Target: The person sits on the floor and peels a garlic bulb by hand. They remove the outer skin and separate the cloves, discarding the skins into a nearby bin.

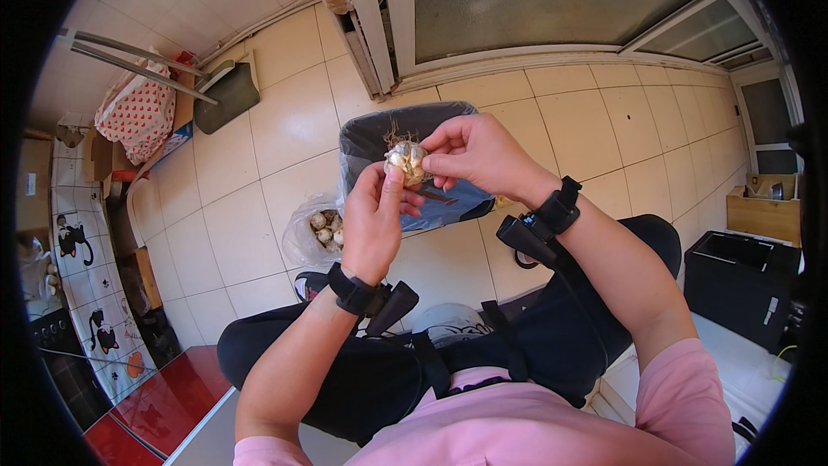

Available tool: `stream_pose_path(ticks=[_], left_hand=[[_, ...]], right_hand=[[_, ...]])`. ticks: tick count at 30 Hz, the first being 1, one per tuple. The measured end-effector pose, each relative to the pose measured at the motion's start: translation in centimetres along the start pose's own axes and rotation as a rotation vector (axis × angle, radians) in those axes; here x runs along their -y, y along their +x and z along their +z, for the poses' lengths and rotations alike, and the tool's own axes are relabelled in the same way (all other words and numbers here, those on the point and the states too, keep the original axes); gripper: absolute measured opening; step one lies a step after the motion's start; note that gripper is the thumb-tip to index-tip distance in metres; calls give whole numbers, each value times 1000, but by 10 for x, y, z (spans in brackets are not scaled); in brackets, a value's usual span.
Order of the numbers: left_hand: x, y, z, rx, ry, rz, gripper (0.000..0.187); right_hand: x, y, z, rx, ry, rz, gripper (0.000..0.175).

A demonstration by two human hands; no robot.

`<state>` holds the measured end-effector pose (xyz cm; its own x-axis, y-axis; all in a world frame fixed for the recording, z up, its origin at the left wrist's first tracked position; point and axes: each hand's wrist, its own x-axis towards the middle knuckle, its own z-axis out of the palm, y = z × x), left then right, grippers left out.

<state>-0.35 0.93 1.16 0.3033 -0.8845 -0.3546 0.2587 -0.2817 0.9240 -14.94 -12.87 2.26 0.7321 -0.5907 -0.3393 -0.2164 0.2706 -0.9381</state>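
Observation:
Over a waste bin (363, 136) lined with a dark plastic bag, my left hand (378, 213) holds a garlic bulb (405, 160) between thumb and fingers. Dry roots stick up from the bulb's far side, and pale cloves show where the skin is broken. My right hand (469, 155) pinches the bulb's right side with thumb and forefinger. Left of the bin, a clear plastic bag (301, 233) on the floor holds several more garlic bulbs (325, 228). Below my hands, some brownish scraps (440, 196) lie on the bin's liner.
A green dustpan (228, 100) stands at the far left beside a heart-patterned bag (139, 110). Frosted glass sliding doors (543, 0) rise beyond the bin. To the right are a black box (737, 285) and a wooden box (763, 212). A grey-white container (449, 320) sits between my legs.

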Motion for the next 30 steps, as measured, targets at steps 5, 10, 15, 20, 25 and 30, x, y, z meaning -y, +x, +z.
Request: stream_pose_path(ticks=[5,10,15,20,25,30], left_hand=[[-2,-1,2,-27,118,84,34],[-2,-1,1,-30,124,89,34],[0,0,1,-46,165,63,35],[3,4,-1,-21,-157,-149,39],[2,11,-14,22,-480,-337,39],[3,15,-15,-48,-626,-452,35]], right_hand=[[3,-2,-2,10,92,73,24],[3,-3,-2,-5,147,102,22],[-3,0,4,-58,81,31,21],[-12,3,1,-122,18,-16,19],[-14,6,0,-206,0,-23,14],[-9,-3,11,-146,31,113,19]])
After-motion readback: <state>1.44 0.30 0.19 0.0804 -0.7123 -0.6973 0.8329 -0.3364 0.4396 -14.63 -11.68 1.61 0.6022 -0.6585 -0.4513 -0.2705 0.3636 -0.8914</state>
